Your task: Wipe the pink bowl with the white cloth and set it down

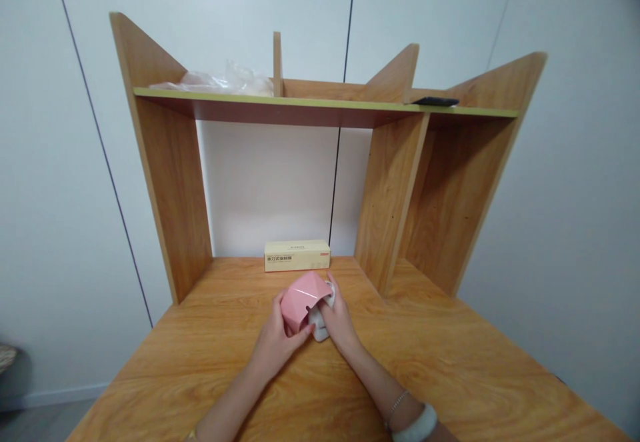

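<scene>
- Two hands, left hand (274,342) and right hand (336,319), each grip closed on a pink box (300,299) with a white object (320,327) partly inside, low over the table (450,362).
- Beyond: cling-film box (297,255); farther, shelf (320,103) with plastic bag (220,81).

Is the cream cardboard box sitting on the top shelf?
No, the cream cardboard box lies on the wooden desk, behind both hands.

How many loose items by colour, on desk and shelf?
Pink: 1, pink object, held by left hand and right hand
White: 1, white piece under it
Beige: 1, box
Clear: 1, plastic bag
Black: 1, flat item
Total: 5
</scene>
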Motion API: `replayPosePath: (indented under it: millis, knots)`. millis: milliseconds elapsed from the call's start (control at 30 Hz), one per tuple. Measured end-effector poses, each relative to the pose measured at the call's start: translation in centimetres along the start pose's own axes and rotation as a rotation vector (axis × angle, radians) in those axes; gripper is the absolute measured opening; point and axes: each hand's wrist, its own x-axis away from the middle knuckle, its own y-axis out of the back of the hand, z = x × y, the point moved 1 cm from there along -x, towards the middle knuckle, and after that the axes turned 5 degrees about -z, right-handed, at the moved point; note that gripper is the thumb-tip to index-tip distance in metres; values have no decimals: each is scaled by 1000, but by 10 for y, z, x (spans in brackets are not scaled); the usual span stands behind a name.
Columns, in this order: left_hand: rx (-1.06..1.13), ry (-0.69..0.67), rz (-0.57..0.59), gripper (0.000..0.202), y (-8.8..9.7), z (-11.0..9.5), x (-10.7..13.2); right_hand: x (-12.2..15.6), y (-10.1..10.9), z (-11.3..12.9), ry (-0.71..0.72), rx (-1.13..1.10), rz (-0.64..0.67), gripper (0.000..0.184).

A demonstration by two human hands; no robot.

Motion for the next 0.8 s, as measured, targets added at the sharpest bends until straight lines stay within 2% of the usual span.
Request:
replayPosePath:
  millis: [100, 200, 433, 667, 800]
  knots:
    - [1, 12, -36, 59, 1, 1, -2, 0, 0, 8, -61, 72, 8, 67]
    - [-92, 35, -84, 56, 5, -2, -3, -1, 2, 13, -77, 236, 18, 69]
    - [-241, 72, -45, 59, 11, -11, -3, 1, 7, 12, 127, 677, 39, 58]
    - [-291, 73, -26, 57, 14, -8, -4, 1, 11, 14, 295, 778, 51, 57]
    - [-301, 59, -11, 57, 14, -9, -2, -1, 11, 18, 281, 809, 101, 62]
